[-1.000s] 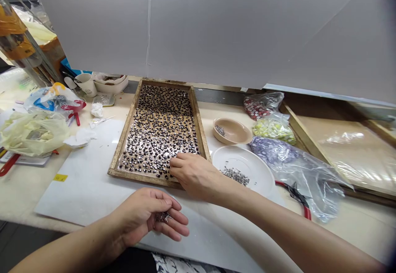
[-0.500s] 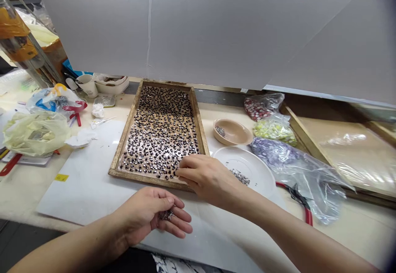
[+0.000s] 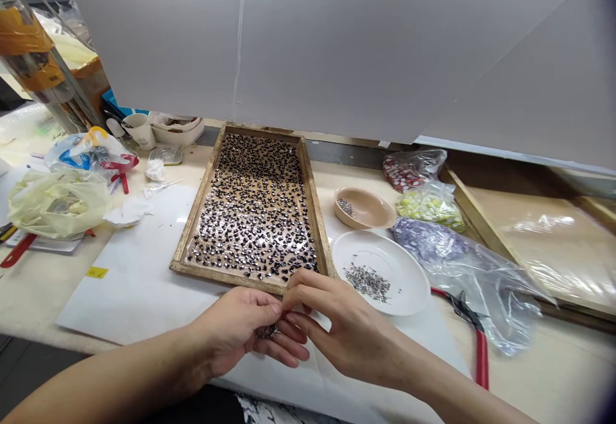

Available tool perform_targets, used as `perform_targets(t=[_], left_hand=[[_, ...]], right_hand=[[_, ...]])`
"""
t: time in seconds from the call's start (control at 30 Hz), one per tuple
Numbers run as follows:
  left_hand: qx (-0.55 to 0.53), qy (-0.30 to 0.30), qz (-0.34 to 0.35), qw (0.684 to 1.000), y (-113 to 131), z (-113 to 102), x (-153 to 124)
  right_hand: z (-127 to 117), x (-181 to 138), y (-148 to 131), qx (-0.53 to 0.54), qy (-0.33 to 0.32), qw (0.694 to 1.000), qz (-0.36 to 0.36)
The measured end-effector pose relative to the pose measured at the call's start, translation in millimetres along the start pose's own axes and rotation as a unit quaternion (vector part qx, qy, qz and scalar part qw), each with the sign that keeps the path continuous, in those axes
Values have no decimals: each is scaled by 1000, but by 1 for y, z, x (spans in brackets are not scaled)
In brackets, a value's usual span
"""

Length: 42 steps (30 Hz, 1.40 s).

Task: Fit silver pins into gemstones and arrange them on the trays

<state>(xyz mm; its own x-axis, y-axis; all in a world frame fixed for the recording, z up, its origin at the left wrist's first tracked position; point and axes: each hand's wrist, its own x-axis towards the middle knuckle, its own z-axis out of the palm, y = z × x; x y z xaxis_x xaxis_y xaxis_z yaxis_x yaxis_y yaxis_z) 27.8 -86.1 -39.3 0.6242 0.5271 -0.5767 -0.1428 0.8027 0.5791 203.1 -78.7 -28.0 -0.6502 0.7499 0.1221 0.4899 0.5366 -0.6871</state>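
Observation:
My left hand (image 3: pixel 235 328) is cupped palm up below the wooden tray. Small silvery metal pieces (image 3: pixel 267 331) lie in its palm, partly covered by the thumb and fingers. The fingertips of my right hand (image 3: pixel 349 324) meet the left thumb and are pinched together; whatever they hold is hidden. Just beyond both hands is the wooden tray (image 3: pixel 315 219), its flat base covered with rows of tiny shiny black pieces (image 3: pixel 255 209). To the right, a white plate (image 3: pixel 414 270) carries a loose heap of similar metal pieces (image 3: pixel 368 283).
Behind the plate stands a tan bowl (image 3: pixel 373 209) with small metal bits. Bags of red, yellow (image 3: pixel 428 207) and purple pieces (image 3: pixel 428 241) lie beside red-handled pliers (image 3: pixel 464 312). Another wooden tray (image 3: pixel 529 219) is far right. Plastic bags (image 3: pixel 58 203) and a cup (image 3: pixel 139 130) sit left.
My right hand has drawn back from the tray's near right corner to my left hand, and their fingertips now meet. The view has shifted slightly.

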Motion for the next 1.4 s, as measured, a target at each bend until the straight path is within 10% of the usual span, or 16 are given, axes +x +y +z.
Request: perform_targets(t=[0.3, 0.73, 1.4], left_hand=[[-29, 15, -8, 999, 2, -2, 0], [-42, 40, -36, 998, 2, -9, 3], [-41, 33, -35, 998, 2, -10, 4]], right_hand=[[-5, 9, 14, 0, 43, 998, 36], [2, 44, 40, -268, -9, 963, 36], [3, 50, 42, -287, -37, 957, 24]])
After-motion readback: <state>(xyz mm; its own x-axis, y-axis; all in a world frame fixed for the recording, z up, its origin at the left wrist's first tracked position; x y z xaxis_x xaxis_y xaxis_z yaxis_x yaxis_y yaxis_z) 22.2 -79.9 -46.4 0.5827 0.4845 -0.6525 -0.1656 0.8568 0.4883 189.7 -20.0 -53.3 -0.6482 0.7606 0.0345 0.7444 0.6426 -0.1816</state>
